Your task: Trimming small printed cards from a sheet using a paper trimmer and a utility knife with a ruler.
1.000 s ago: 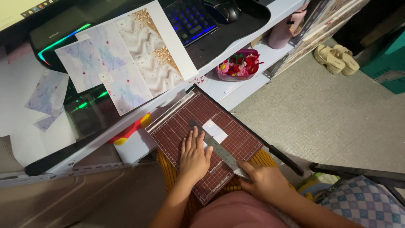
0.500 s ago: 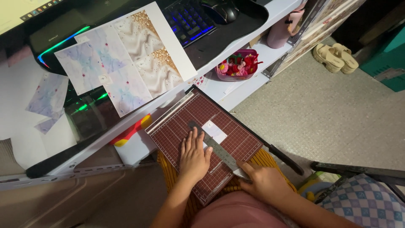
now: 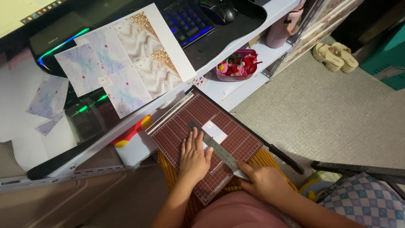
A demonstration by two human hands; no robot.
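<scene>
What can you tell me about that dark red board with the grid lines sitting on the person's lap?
The cutting board is a flat, dark red slab printed with a fine pale grid and a pale ruler strip along its far edge. A long black-handled blade arm runs along its right side. It lies turned at an angle on the lap. The left hand presses flat on it, a metal ruler lies across a small white paper piece, and the right hand holds the ruler's near end.

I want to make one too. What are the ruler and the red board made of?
The ruler looks like metal: thin, grey, with a dull shine. The board is dark red with a matte white grid; whether it is plastic, wood or coated metal cannot be told.
</scene>
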